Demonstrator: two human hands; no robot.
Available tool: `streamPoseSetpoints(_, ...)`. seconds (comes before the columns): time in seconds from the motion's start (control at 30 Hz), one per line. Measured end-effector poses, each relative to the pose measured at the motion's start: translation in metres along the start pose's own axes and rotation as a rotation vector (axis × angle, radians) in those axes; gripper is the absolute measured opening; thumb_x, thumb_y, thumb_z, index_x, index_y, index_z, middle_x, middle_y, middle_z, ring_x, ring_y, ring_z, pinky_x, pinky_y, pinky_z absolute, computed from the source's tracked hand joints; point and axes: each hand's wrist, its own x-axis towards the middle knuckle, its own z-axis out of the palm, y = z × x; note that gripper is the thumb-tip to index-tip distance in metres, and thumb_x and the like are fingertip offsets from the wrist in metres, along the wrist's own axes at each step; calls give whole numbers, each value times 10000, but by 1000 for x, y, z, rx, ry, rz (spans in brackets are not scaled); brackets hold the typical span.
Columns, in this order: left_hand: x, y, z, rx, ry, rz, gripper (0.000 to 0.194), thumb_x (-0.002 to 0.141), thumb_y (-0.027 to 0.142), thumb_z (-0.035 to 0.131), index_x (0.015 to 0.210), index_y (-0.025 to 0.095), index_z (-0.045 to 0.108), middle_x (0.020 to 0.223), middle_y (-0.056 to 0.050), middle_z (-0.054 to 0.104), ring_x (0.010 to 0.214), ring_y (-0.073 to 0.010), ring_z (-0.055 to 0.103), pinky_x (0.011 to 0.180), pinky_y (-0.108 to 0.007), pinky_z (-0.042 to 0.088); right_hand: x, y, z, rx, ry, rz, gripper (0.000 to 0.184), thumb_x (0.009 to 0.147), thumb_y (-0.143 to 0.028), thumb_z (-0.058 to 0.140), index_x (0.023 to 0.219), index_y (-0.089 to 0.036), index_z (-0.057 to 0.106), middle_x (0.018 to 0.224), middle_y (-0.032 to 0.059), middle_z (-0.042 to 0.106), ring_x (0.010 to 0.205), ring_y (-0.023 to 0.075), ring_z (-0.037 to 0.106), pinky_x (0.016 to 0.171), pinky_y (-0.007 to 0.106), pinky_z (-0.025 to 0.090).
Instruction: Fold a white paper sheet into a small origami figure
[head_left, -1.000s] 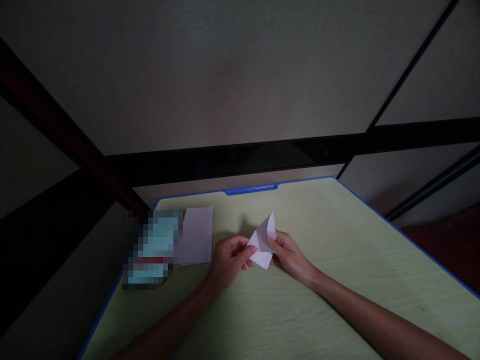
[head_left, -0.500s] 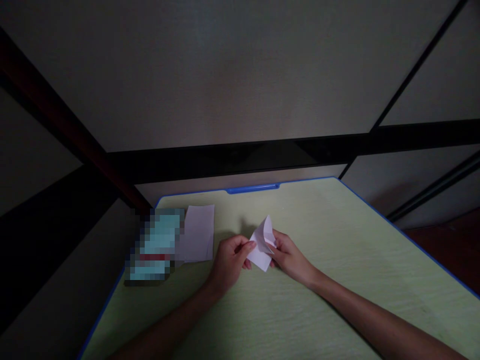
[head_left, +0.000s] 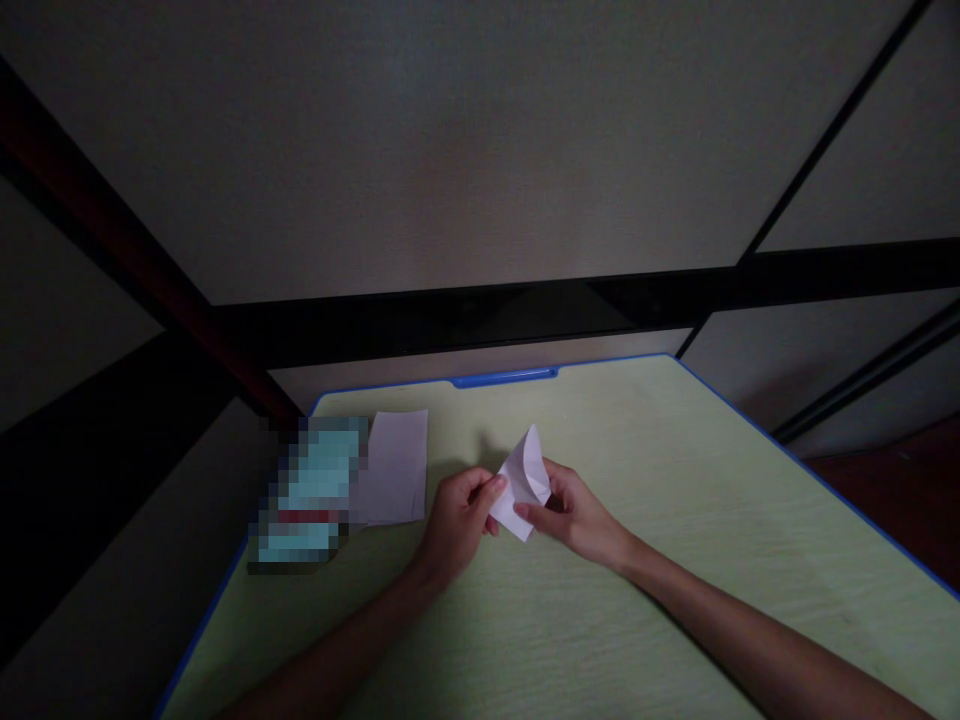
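Note:
A small folded piece of white paper (head_left: 519,490) is held between both hands over the table, with one pointed flap standing up at its far end. My left hand (head_left: 459,520) pinches its left edge, thumb on top and fingers curled beneath. On the right side, my right hand (head_left: 576,515) grips the paper, its thumb lying across the lower front face. The fingers of the right hand are mostly hidden behind the paper.
A stack of white paper sheets (head_left: 394,465) lies to the left on the pale wooden table (head_left: 675,480). Beside it is a pixelated light-blue object (head_left: 315,480). The table has a blue rim with a blue pen groove (head_left: 506,377) at its far edge, against a panelled wall.
My right thumb has moved left and down across the paper's face. The raised flap now stands more upright and its side fold has shifted. My left hand has barely moved.

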Motion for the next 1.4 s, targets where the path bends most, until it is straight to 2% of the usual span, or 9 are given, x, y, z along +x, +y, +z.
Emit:
streamPoseSetpoints(0.23, 2, 4, -4, -104, -11, -33, 306, 644, 354, 507, 431, 144, 442, 359, 45, 425, 358, -64, 401, 378, -173, 294, 1, -1, 5, 17, 12, -9, 248, 640, -208, 598, 849, -132, 488, 711, 15, 572, 632, 121, 537, 565, 226, 426)
streamPoseSetpoints(0.4, 2, 0, -2, -126, -19, -72, 294, 634, 366, 516, 451, 143, 460, 355, 52, 414, 346, -56, 377, 361, -168, 268, 2, -1, 7, -29, 79, 10, 222, 589, -239, 644, 745, -124, 536, 651, 9, 600, 570, 119, 548, 510, 212, 423)
streamPoseSetpoints(0.63, 4, -2, -4, -192, -76, -95, 309, 656, 400, 488, 499, 134, 488, 374, 35, 459, 334, -56, 395, 349, -169, 282, 3, -5, 6, 35, -2, -31, 198, 650, -298, 590, 716, -112, 573, 610, 20, 606, 577, 134, 559, 558, 241, 436)
streamPoseSetpoints(0.83, 4, -5, -9, -299, -138, -93, 297, 679, 386, 462, 575, 114, 519, 444, 6, 504, 382, -78, 465, 340, -170, 311, 2, 0, 0, -26, 164, -1, 202, 597, -286, 632, 663, -106, 567, 564, -8, 556, 482, 88, 471, 455, 196, 360)
streamPoseSetpoints(1.03, -2, -1, -11, -186, -191, -11, 122, 605, 206, 562, 682, 112, 553, 514, 12, 536, 455, -77, 469, 377, -159, 359, 3, 4, -1, -63, 225, 4, 204, 580, -280, 642, 635, -110, 545, 547, -22, 510, 476, 73, 422, 442, 189, 325)
streamPoseSetpoints(1.13, -3, 0, -9, -111, -160, -15, 132, 583, 172, 578, 701, 118, 551, 527, 19, 537, 449, -70, 458, 374, -153, 358, 3, 3, -1, -63, 225, 12, 208, 564, -275, 652, 642, -116, 543, 558, -22, 518, 480, 76, 431, 445, 190, 334)
streamPoseSetpoints(1.3, 0, -2, -8, -99, -73, 11, 119, 636, 237, 517, 638, 121, 540, 471, 29, 499, 402, -61, 424, 367, -160, 340, 0, 1, 3, -45, 157, 73, 195, 598, -254, 620, 702, -129, 512, 601, -11, 536, 513, 88, 470, 457, 197, 376)
streamPoseSetpoints(1.4, 1, -3, -9, -87, -43, 22, 156, 657, 264, 481, 614, 122, 530, 436, 40, 467, 374, -55, 397, 365, -164, 320, -1, -1, 5, -49, 201, 18, 244, 602, -227, 614, 783, -151, 468, 631, -15, 533, 530, 92, 485, 466, 200, 394)
